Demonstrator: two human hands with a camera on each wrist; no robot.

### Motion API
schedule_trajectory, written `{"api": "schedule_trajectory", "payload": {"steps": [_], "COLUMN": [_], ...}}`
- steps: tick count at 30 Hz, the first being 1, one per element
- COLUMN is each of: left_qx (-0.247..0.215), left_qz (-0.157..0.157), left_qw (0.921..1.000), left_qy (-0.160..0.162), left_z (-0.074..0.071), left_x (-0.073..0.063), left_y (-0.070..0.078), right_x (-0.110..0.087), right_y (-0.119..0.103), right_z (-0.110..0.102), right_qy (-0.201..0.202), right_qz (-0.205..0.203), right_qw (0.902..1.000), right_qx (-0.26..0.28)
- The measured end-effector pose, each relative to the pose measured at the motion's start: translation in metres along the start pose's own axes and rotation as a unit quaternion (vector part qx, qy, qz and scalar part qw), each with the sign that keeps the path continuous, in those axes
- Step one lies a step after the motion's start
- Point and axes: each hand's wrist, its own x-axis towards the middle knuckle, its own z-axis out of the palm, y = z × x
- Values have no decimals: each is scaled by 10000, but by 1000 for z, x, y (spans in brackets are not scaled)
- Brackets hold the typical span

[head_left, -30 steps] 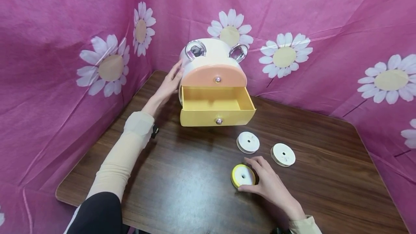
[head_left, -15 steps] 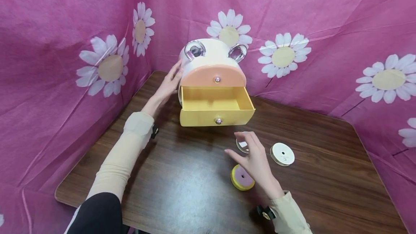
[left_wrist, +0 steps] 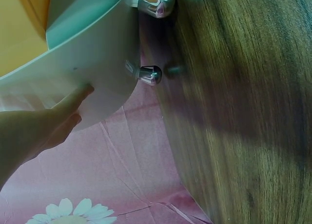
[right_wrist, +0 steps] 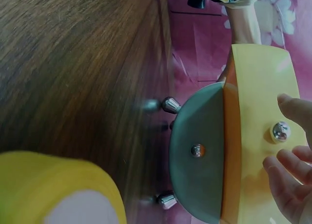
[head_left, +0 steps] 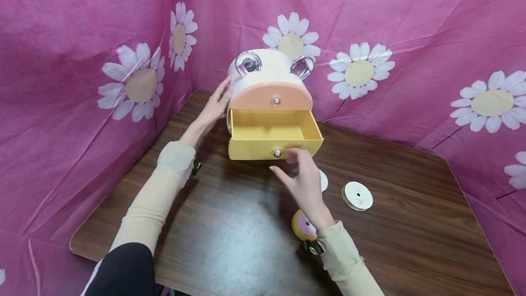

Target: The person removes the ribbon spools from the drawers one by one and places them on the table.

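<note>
From my remote seat, the change is all on the right side. A second ago my right hand lay over the yellow-rimmed ribbon spool with the pink face at about 5 o'clock on the dark wood-grain worktop; half a second ago it had lifted off and moved toward 12 o'clock. Now it is up at the front panel of the pulled-out yellow plastic drawer, fingers loosely spread and empty, fingertips just beside the small silver knob. The right wrist view shows the fingers close to that knob but not wrapped round it, so I read this grip as open, holding nothing.

The yellow spool has stayed on the worktop, now under my right wrist, and the drawer is as empty as it was. The white round spool at 3 o'clock has not moved; a second white spool is mostly hidden behind the hand.

My left hand has not shifted: flat, straight fingers press the side of the cream rounded storage box with the peach upper drawer and two shiny ear-like loops, steadying it at 12 o'clock.

My judgement: the reach has switched from spool to drawer, perhaps to adjust it, with nothing stowed yet.
</note>
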Motion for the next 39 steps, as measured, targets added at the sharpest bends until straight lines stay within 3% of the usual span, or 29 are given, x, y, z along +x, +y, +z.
{"api": "schedule_trajectory", "payload": {"steps": [14, 22, 31, 39], "left_qx": [6, -45, -26, -71], "left_qz": [-29, 88, -13, -9], "left_qw": [10000, 9999, 10000, 10000], "left_qy": [5, -20, -24, -51], "left_z": [-2, -3, -1, -1], "left_x": [1, 0, 0, 0], "left_y": [-1, -2, -1, -2], "right_x": [6, 8, 8, 10], "right_y": [-2, -7, -8, -9], "right_z": [14, 24, 30, 35], "right_qy": [261, 497, 681, 768], "right_qz": [377, 713, 1098, 1261], "right_qw": [9988, 9961, 9889, 9857], "right_qx": [-173, 161, 727, 817]}}
